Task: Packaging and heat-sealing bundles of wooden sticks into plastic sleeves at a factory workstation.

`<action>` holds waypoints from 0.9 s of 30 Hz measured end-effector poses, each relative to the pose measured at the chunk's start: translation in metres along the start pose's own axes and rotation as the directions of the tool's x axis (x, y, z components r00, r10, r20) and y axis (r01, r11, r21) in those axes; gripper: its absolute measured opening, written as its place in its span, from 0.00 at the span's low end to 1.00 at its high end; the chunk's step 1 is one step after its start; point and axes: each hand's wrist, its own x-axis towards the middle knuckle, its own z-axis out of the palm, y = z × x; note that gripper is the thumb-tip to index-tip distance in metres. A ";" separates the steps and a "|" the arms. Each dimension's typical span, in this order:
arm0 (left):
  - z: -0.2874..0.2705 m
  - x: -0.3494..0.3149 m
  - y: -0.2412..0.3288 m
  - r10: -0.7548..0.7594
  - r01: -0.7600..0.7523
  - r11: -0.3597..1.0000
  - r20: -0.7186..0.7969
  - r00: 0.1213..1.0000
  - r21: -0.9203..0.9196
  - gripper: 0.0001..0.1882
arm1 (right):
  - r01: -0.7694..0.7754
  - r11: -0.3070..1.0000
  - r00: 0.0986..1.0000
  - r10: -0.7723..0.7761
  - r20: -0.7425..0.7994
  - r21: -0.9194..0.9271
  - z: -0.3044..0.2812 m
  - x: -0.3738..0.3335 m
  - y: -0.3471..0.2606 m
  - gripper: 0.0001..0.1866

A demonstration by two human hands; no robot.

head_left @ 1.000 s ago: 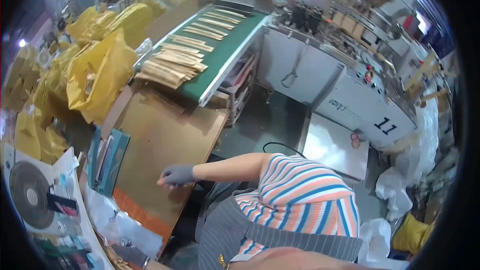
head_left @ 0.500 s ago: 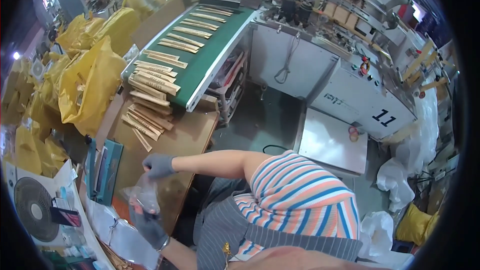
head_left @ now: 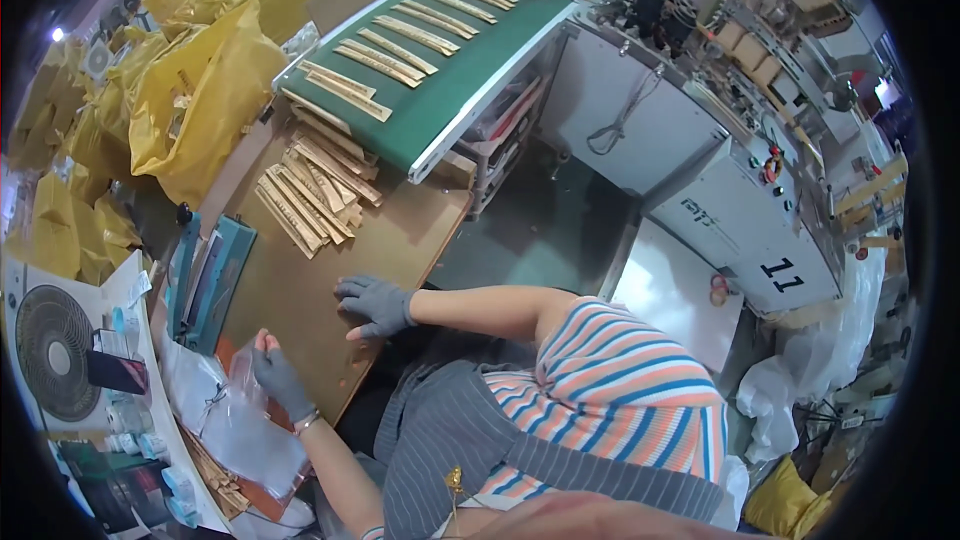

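My left hand (head_left: 282,380), in a grey glove with bare fingertips, pinches a clear plastic bag (head_left: 243,372) above a stack of clear bags (head_left: 250,440). My right hand (head_left: 376,307), gloved alike, is open and empty over the brown tabletop (head_left: 290,305), with its fingers spread. Beyond it lies a loose pile of long, slim paper-wrapped packets (head_left: 310,202). More packets (head_left: 415,35) lie in spaced groups on the green conveyor belt (head_left: 440,105), whose near end meets the pile.
A teal bag sealer (head_left: 215,285) stands left of the tabletop. Yellow sacks (head_left: 205,90) crowd the far left, and a round fan (head_left: 58,350) sits at the left edge. A white machine cabinet (head_left: 745,230) stands right, beside a white board (head_left: 675,280).
My right hand has let go of the clear bag, opened and moved right. The left hand has moved up with the bag. The packets at the belt's end now lie more loosely on the table.
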 end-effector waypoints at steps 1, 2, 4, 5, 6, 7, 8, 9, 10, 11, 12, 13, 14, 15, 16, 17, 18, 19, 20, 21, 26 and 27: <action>0.012 0.007 -0.001 -0.003 0.003 1.000 0.009 1.000 0.005 0.16 | -0.010 1.000 1.000 0.010 -0.001 0.005 -0.014 0.003 0.000 0.33; 0.023 0.012 0.002 0.002 -0.003 1.000 0.055 0.998 0.018 0.16 | -0.265 0.909 0.961 0.220 0.169 0.321 -0.039 0.007 -0.007 0.33; 0.039 0.026 0.001 0.034 -0.040 0.997 0.093 0.995 0.064 0.17 | -0.359 0.760 0.933 0.292 0.209 0.542 -0.074 0.013 -0.008 0.28; 0.049 0.036 -0.002 0.025 -0.031 0.997 0.082 0.996 0.070 0.17 | -0.299 0.770 0.952 0.283 0.118 0.564 -0.098 0.017 -0.009 0.25; 0.059 0.047 -0.004 0.057 -0.077 0.982 0.117 0.991 0.173 0.19 | -0.239 0.779 0.961 0.276 0.025 0.580 -0.124 0.021 -0.009 0.21; 0.072 0.058 -0.003 0.089 -0.131 0.954 0.165 0.982 0.270 0.20 | -0.186 0.830 0.962 0.262 -0.074 0.525 -0.148 0.024 0.001 0.18; 0.086 0.065 0.003 0.079 -0.121 0.954 0.158 0.984 0.276 0.20 | -0.136 0.875 0.958 0.236 -0.165 0.465 -0.169 0.028 0.014 0.14; 0.104 0.069 0.010 0.094 -0.141 0.930 0.151 0.984 0.339 0.22 | -0.212 0.857 0.948 0.296 -0.112 0.469 -0.191 0.031 0.030 0.12; 0.118 0.071 0.017 0.114 -0.165 0.903 0.149 0.982 0.398 0.23 | -0.211 0.850 0.920 0.340 -0.195 0.483 -0.203 0.035 0.054 0.12; 0.130 0.074 0.013 0.103 -0.152 0.902 0.139 0.985 0.404 0.23 | -0.237 0.852 0.892 0.382 -0.244 0.467 -0.226 0.043 0.068 0.12; 0.145 0.076 0.008 0.177 -0.259 0.885 0.236 0.956 0.386 0.24 | -0.280 0.890 0.839 0.409 -0.358 0.360 -0.239 0.045 0.094 0.12; 0.160 0.076 0.007 0.246 -0.365 0.859 0.336 0.909 0.358 0.25 | -0.250 0.911 0.787 0.388 -0.479 0.328 -0.248 0.046 0.133 0.13; 0.170 0.068 0.022 0.234 -0.352 0.880 0.352 0.906 0.318 0.26 | -0.345 0.884 0.750 0.462 -0.474 0.316 -0.268 0.045 0.166 0.14; 0.173 0.065 0.034 0.227 -0.348 0.881 0.359 0.905 0.320 0.26 | -0.467 0.850 0.650 0.516 -0.558 0.242 -0.286 0.045 0.192 0.15; 0.174 0.062 0.044 0.210 -0.297 0.922 0.326 0.922 0.247 0.26 | -0.585 0.811 0.601 0.444 -0.665 0.012 -0.304 0.039 0.228 0.18; 0.175 0.059 0.046 0.188 -0.243 0.955 0.290 0.938 0.168 0.25 | -0.607 0.795 0.542 0.438 -0.717 0.027 -0.323 0.029 0.266 0.20; 0.172 0.058 0.023 0.202 -0.254 0.923 0.196 0.960 0.288 0.24 | -0.667 0.738 0.515 0.357 -0.779 -0.103 -0.345 0.021 0.299 0.23; 0.166 0.057 0.023 0.142 -0.194 0.933 0.184 0.973 0.304 0.24 | -0.764 0.607 0.497 0.338 -0.799 -0.218 -0.365 0.006 0.323 0.24; 0.161 0.057 0.028 0.093 -0.148 0.938 0.183 0.979 0.313 0.23 | -0.841 0.438 0.473 0.312 -0.824 -0.317 -0.388 -0.014 0.345 0.25; 0.156 0.057 0.028 0.099 -0.154 0.932 0.180 0.979 0.328 0.23 | -0.870 0.267 0.483 0.285 -0.828 -0.415 -0.408 -0.046 0.388 0.31; 0.082 0.036 -0.009 0.056 -0.128 0.869 0.162 0.985 0.478 0.23 | -0.954 0.097 0.245 0.797 -0.552 -0.283 -0.432 -0.004 0.380 0.32; 0.079 0.038 -0.007 0.070 -0.161 0.867 0.204 0.977 0.473 0.23 | -0.944 0.097 0.275 0.755 -0.595 -0.314 -0.430 -0.010 0.383 0.29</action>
